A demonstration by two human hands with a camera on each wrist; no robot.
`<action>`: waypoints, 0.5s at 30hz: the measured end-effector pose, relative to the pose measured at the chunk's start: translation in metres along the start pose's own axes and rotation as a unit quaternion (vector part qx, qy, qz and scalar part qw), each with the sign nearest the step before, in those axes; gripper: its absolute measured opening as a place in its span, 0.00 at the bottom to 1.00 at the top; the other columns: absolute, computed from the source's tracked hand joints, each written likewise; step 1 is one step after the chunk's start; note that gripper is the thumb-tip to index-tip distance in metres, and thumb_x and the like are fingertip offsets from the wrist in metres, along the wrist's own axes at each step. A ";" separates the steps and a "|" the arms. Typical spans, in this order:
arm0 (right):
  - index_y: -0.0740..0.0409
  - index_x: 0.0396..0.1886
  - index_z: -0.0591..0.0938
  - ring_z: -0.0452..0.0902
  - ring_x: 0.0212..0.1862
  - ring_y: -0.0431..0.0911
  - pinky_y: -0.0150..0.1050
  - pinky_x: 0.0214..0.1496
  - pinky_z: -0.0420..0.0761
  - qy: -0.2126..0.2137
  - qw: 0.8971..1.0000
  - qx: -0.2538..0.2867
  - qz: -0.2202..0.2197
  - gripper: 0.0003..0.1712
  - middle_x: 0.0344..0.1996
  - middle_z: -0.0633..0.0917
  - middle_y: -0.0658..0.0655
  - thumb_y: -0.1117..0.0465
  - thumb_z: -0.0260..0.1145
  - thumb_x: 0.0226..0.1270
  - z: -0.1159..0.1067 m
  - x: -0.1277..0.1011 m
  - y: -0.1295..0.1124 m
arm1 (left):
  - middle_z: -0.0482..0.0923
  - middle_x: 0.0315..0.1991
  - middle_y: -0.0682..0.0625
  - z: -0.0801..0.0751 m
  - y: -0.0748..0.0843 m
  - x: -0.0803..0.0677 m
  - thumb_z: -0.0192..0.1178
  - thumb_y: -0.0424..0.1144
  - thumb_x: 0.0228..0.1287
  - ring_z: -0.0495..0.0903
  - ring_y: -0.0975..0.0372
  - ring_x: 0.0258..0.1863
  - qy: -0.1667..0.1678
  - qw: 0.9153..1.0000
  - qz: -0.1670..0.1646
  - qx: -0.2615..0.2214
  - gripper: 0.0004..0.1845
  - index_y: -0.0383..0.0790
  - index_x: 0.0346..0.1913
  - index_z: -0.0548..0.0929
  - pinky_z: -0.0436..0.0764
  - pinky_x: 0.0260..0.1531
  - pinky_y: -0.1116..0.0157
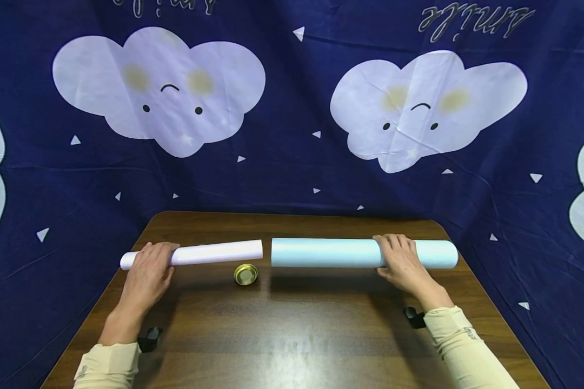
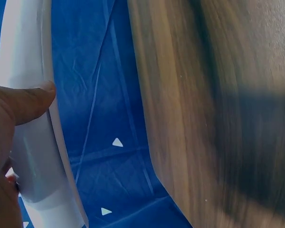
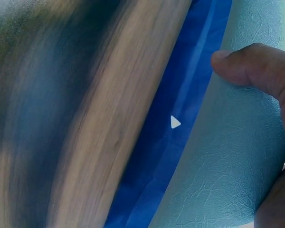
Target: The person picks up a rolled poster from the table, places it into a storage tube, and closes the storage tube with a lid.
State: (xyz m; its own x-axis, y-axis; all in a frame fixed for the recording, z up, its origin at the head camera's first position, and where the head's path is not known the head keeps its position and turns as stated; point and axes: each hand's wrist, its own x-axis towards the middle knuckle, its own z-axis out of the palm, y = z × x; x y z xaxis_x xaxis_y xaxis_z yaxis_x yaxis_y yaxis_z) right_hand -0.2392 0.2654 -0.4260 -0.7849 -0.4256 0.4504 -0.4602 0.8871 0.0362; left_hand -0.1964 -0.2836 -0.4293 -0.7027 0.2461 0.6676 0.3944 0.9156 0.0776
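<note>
Left hand (image 1: pixel 148 270) wraps over the white roll (image 1: pixel 209 253), fingers curled round it near its left end, thumb (image 2: pixel 28 102) pressed on the paper. Right hand (image 1: pixel 401 260) grasps the pale blue roll (image 1: pixel 326 252) the same way, toward its right end. Both rolls lie end to end across the desk's (image 1: pixel 292 335) far half, a small gap between them. The white roll's left end pokes past the desk's left edge. A gold lid (image 1: pixel 245 274) sits just in front of the gap.
</note>
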 end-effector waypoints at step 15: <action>0.63 0.58 0.71 0.70 0.50 0.63 0.60 0.52 0.67 0.007 1.000 0.006 -0.008 0.48 0.47 0.77 0.66 0.60 0.82 0.32 0.000 0.000 -0.003 | 0.80 0.43 0.38 0.012 0.019 0.008 0.70 0.20 0.34 0.76 0.46 0.48 -0.021 1.000 0.007 0.009 0.30 0.32 0.48 0.75 0.67 0.59 0.46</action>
State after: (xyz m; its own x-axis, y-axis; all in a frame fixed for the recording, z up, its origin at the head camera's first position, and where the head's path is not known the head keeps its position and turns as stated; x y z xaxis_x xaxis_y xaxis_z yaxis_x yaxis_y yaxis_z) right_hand -0.2383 0.2627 -0.4263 -0.7716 -0.4366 0.4627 -0.4770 0.8782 0.0333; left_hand -0.2015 -0.2601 -0.4318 -0.7213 0.2715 0.6372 0.3936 0.9177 0.0546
